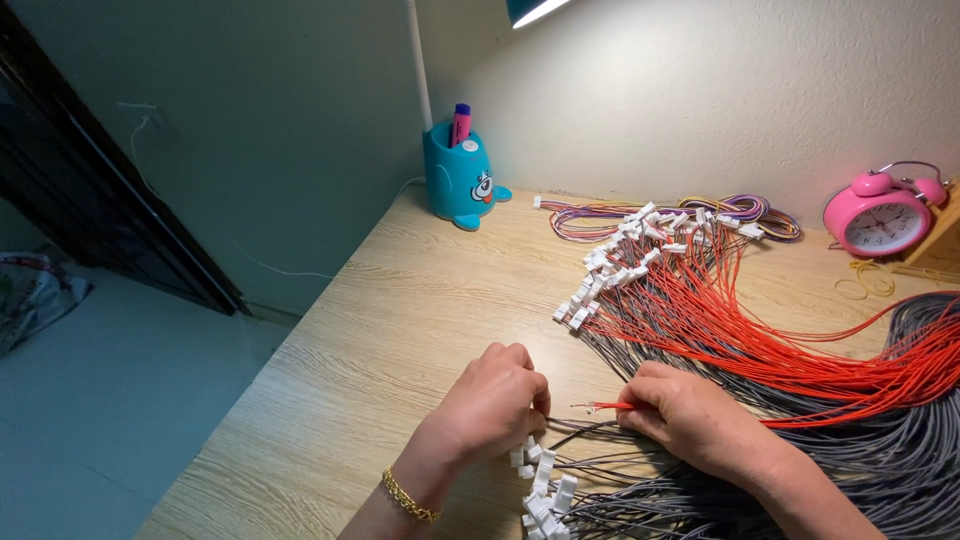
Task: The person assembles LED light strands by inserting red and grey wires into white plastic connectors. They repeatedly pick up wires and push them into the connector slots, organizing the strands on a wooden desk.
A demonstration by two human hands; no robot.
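A thin red insulated wire [605, 406] w/ a bare metal tip is being pinched in the right hand [690, 420], fingers closed narrow round it; the wire's long axis is lying roughly left-right, tip pointed toward the left hand [495, 400], tail trailing off to the right into the big fan of red wires [800, 350]. The left hand is being held curled into a loose fist, fingertips tucked under; whether a small white plastic connector is being gripped inside cannot be told, since the fingers are hiding it. Just below that hand, a cluster of small white plastic connectors [540, 490] on grey wires is lying on the light wood-grain tabletop [400, 330]. So the gap between wire tip and left fingertips is being kept short, the tip being just beside them, nearer the left hand than anything else on the desk. A thick bundle of grey wires [900, 460] is being spread under & right of the right forearm. Further back, a second row of white connectors [620, 265] is lying at the red wires' far ends, w/ a coil of multicoloured wires [680, 215] behind. A teal cartoon-shaped pen holder [460, 180] w/ a pink marker in it is standing near the wall, a pink twin-bell alarm clock [880, 215] at far right. A gold chain bracelet [410, 497] is being worn on the left wrist.
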